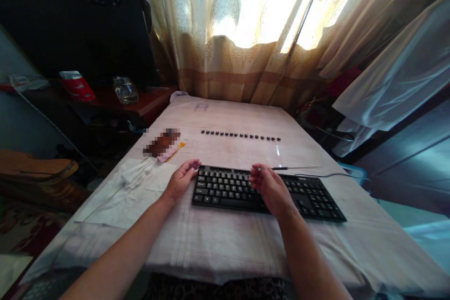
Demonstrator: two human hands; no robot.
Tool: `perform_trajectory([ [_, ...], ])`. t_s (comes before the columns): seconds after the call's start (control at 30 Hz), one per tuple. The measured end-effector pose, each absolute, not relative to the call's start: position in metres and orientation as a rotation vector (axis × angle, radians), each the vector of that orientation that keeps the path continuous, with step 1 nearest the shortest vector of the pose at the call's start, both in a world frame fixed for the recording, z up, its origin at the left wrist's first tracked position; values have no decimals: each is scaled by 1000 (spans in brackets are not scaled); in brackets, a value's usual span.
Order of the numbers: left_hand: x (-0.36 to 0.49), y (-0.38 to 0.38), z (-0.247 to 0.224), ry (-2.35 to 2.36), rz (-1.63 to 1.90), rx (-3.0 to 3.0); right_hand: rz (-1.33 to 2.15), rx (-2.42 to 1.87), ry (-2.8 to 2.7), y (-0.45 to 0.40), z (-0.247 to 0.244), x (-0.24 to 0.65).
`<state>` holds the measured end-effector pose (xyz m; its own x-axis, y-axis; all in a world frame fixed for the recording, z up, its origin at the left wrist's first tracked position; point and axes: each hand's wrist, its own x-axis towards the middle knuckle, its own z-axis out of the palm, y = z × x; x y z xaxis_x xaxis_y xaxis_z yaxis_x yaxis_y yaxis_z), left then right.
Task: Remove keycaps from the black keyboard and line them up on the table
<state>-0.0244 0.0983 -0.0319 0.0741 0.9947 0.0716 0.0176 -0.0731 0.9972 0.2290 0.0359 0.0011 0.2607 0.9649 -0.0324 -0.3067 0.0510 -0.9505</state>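
Note:
A black keyboard (225,202) lies at a slight slant on the cloth-covered table. My left hand (181,180) is beside its upper left corner, fingers loosely curved and apart, holding nothing that I can see. Over the middle of the keys is my right hand (269,188), its fingers curled together; what they hold, if anything, is too small to name. A thin tool like a screwdriver (280,168), with dark handle and long shaft, runs along the keyboard's back edge, partly hidden by that hand. Farther back, several small black keycaps (241,135) form a row.
White tissue (116,197) is spread on the left, with a blurred brown item (162,144) behind it. The keyboard's cable (326,176) trails right. A side desk holds a glass jar (125,90), a red packet (77,86) and a dark screen (80,37). Curtains (218,70) hang behind.

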Motion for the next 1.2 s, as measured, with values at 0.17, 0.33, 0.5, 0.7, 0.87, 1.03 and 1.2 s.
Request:
perform_trajectory([
  [0.17, -33, 100, -31, 1257, 1143, 1544, 1075, -1077, -870, 35, -4, 222],
  [0.33, -46, 97, -27, 1311, 1013, 1779, 927, -1152, -1034, 27, -5, 216],
  [0.5, -52, 93, -28, 1240, 545, 2270, 891, -1219, -1031, 25, 3, 203],
  [0.7, -55, 91, -28, 1234, 407, 2380, 896, -1118, -904, 34, -1, 200],
  [0.87, -54, 89, -26, 1246, 384, 2413, 696, -1182, -855, 31, -9, 217],
  [1.03, -55, 87, -27, 1251, 356, 2455, 526, -1291, -802, 27, -7, 256],
  [1.2, -58, 90, -33, 1230, 395, 2491, 295, -1345, -678, 29, -11, 310],
])
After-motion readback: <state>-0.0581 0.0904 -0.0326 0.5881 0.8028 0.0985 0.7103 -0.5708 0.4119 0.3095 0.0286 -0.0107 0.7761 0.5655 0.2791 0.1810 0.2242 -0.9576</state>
